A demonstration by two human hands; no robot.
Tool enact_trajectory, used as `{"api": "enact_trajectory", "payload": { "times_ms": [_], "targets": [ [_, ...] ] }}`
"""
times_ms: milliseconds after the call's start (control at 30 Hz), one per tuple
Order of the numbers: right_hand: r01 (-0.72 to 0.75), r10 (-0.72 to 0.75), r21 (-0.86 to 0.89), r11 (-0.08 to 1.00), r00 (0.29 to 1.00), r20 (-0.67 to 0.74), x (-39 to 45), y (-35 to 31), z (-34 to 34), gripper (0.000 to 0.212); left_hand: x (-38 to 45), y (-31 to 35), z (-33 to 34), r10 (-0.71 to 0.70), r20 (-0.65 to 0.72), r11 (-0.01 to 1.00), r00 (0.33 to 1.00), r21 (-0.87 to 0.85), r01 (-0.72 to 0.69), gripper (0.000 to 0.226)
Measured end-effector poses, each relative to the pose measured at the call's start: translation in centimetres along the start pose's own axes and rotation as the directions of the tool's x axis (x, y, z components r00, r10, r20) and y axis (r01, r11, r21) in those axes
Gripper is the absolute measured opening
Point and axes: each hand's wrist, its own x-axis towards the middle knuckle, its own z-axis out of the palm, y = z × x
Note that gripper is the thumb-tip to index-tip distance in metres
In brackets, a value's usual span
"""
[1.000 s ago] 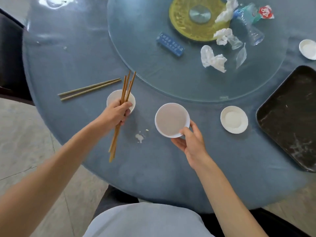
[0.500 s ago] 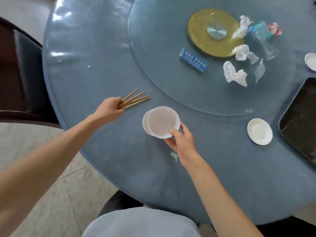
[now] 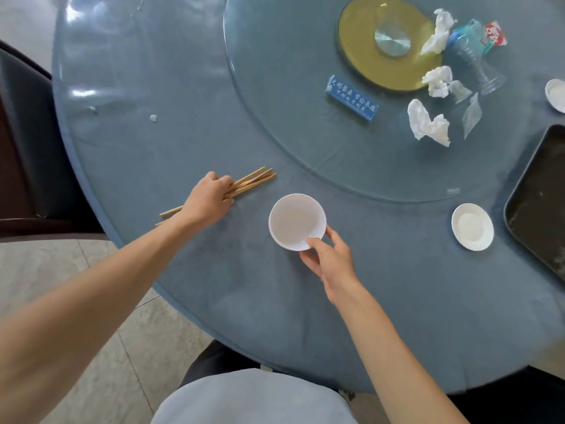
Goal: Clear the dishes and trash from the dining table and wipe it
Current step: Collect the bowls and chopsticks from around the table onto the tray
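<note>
My left hand (image 3: pixel 209 199) is closed over a bundle of wooden chopsticks (image 3: pixel 255 180) lying on the round blue table (image 3: pixel 183 123). My right hand (image 3: pixel 331 261) pinches the near rim of a white bowl (image 3: pixel 295 220), which sits nested in a second white bowl on the table. A small white saucer (image 3: pixel 472 227) lies to the right of the bowls. Crumpled napkins (image 3: pixel 428 123), a crushed plastic bottle (image 3: pixel 472 53) and clear wrappers (image 3: pixel 472 113) lie on the glass turntable (image 3: pixel 290 71).
A dark tray (image 3: pixel 541 203) lies at the right edge. Another white saucer (image 3: pixel 556 94) sits at the far right. A blue sign block (image 3: pixel 351 97) stands on the turntable near its yellow hub (image 3: pixel 388 41). A dark chair (image 3: pixel 24 142) stands at the left. Droplets (image 3: pixel 153 117) dot the table.
My left hand moved left with its chopsticks and laid them onto the second pair, closing over all of them. My right hand carried its bowl left and set it into the other bowl.
</note>
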Motion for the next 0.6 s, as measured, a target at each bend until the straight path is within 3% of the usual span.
{"api": "enact_trajectory", "payload": {
  "times_ms": [300,600],
  "targets": [
    [-0.006,0.007,0.018,1.0,0.999,-0.035,1.3,0.6,0.6,0.046,1.3,0.6,-0.4,-0.069,-0.005,0.977,0.998,0.203,0.068,0.022],
    [-0.1,0.088,0.221,0.97,0.994,0.064,1.7,2.3,1.7,0.041,1.4,1.5,0.5,-0.084,-0.004,0.937,0.996,0.339,0.081,0.017]
  ]
}}
